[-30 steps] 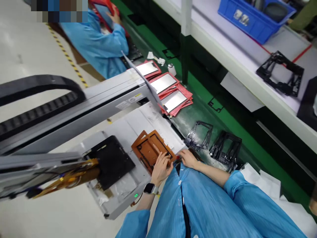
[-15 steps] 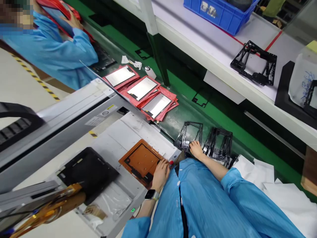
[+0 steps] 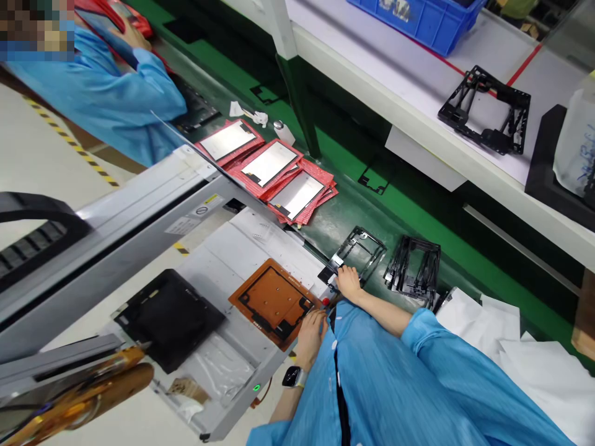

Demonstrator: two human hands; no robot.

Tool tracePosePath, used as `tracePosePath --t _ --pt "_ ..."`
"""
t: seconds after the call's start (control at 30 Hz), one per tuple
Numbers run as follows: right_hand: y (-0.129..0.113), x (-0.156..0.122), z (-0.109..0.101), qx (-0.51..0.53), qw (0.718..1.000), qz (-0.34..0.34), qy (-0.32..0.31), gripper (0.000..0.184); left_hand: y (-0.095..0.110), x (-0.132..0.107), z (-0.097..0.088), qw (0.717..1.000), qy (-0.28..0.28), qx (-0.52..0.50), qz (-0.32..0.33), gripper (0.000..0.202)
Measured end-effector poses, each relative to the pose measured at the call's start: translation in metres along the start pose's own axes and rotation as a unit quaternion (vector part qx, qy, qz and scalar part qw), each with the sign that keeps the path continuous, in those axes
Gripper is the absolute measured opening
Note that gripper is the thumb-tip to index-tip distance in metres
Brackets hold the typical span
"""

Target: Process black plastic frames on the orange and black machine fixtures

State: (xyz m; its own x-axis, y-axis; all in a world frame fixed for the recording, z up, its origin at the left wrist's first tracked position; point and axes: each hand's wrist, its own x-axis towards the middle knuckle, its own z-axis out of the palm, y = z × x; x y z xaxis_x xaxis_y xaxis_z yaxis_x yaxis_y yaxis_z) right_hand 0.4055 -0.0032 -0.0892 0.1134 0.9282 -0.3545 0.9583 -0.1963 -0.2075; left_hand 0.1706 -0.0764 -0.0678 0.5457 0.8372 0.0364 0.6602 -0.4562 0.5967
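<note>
My right hand (image 3: 349,284) is closed on the near end of a thin black frame (image 3: 365,254), which lies tilted over the green bench. My left hand (image 3: 312,337) is at the near edge of the machine's light-grey bed (image 3: 216,257), just off the corner of an orange fixture plate (image 3: 267,288). Its fingers are bent and close together; what they hold, if anything, is hidden. A black outline part lies on the orange plate. Right of the held frame, a stack of similar black frames (image 3: 415,266) rests on the bench.
Display panels on red bubble wrap (image 3: 297,193) lie beyond the bed. A black plate (image 3: 170,319) sits at the bed's left. White sheets (image 3: 481,328) lie at right. A shelf holds a blue crate (image 3: 425,25) and a black frame (image 3: 486,111). A co-worker's sleeve (image 3: 116,99) is upper left.
My right hand has moved left with the black frame, swinging it away from the stack. My left hand has slid back off the orange plate's corner to the bed's edge.
</note>
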Motion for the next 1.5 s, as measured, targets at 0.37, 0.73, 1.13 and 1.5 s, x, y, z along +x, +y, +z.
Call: tracePosePath --t 0.37,0.73,1.13,1.5 --pt "0.02 -0.012 0.008 -0.02 0.997 0.072 0.001 0.04 -0.004 -0.007 -0.008 0.999 -0.04 -0.018 -0.016 0.023" --pt "0.062 -0.026 0.004 -0.029 0.997 0.076 -0.011 0.043 -0.005 -0.008 -0.005 0.999 -0.041 -0.025 -0.006 0.024" --pt "0.06 -0.029 -0.009 0.002 0.998 0.055 -0.018 0.027 -0.001 -0.013 -0.005 0.999 -0.036 -0.023 -0.016 0.025" --pt "0.108 -0.031 -0.176 0.435 0.891 0.021 0.13 0.012 0.007 -0.009 -0.002 0.996 -0.051 -0.056 -0.05 0.031"
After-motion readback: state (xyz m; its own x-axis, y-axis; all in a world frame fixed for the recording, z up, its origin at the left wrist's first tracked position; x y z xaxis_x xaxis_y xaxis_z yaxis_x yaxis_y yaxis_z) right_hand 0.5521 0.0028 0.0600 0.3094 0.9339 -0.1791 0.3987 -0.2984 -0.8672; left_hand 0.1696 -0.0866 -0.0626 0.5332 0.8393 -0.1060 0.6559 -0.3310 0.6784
